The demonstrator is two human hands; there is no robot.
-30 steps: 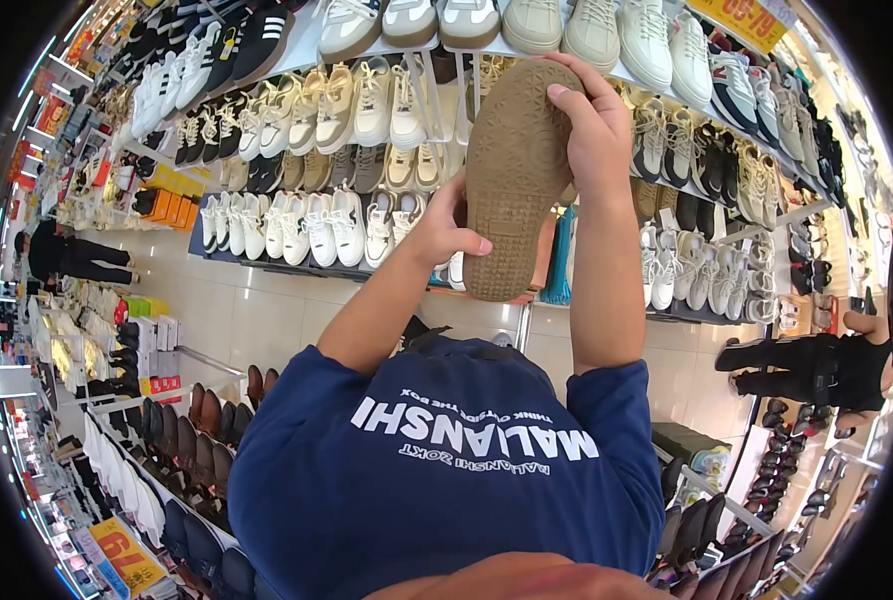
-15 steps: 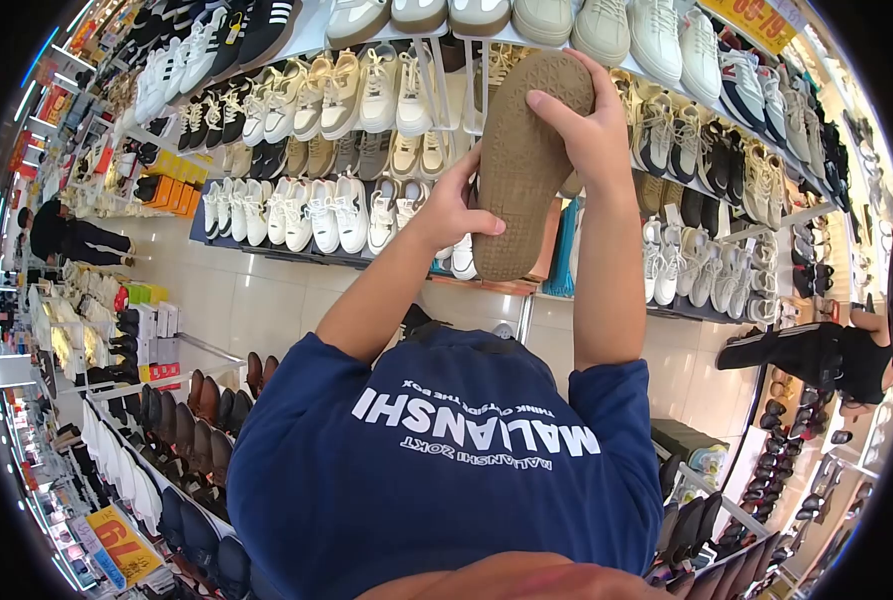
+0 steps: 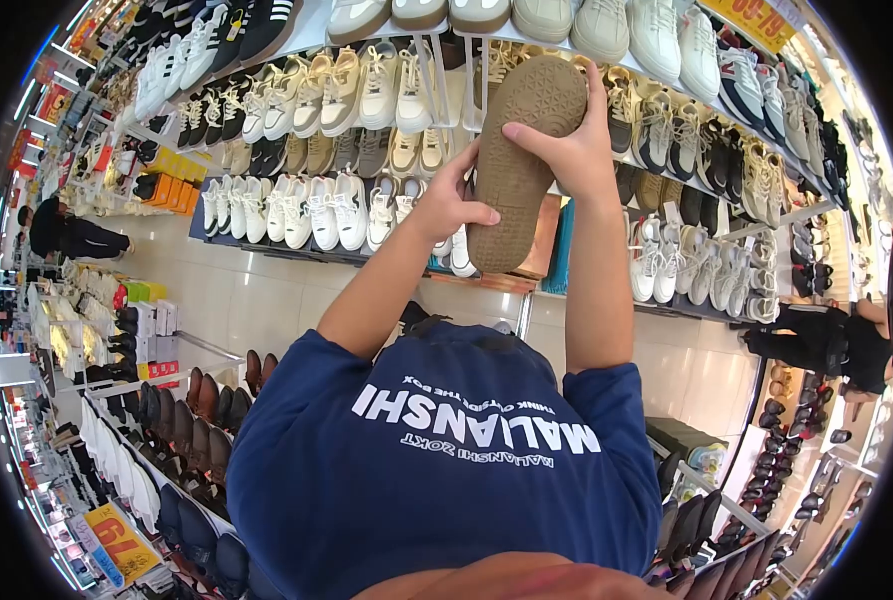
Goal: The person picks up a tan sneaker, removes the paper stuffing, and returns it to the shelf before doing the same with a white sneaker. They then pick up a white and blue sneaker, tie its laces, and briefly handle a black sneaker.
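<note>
A shoe (image 3: 526,135) is held up before the shelves, its brown patterned sole facing me and its upper hidden. My left hand (image 3: 451,203) is closed around the lower left edge, with the thumb pressed on the sole near the narrower end. At the wider upper end, my right hand (image 3: 571,155) grips the right edge, thumb across the sole and a finger stretched up along the side. Behind the shoe are rows of cream sneakers (image 3: 376,88) and white sneakers (image 3: 336,212).
The upper display shelf (image 3: 306,38) carries more shoes, with a yellow price sign (image 3: 756,20) at its right. A cardboard box (image 3: 542,240) stands below the shoe. Racks of dark shoes (image 3: 181,420) are close on my left. People stand at far left (image 3: 71,235) and far right (image 3: 836,340).
The shoe and my right hand have shifted slightly left, and the right thumb now lies farther across the sole. My left hand stays nearly in place. The person at far right has moved outward.
</note>
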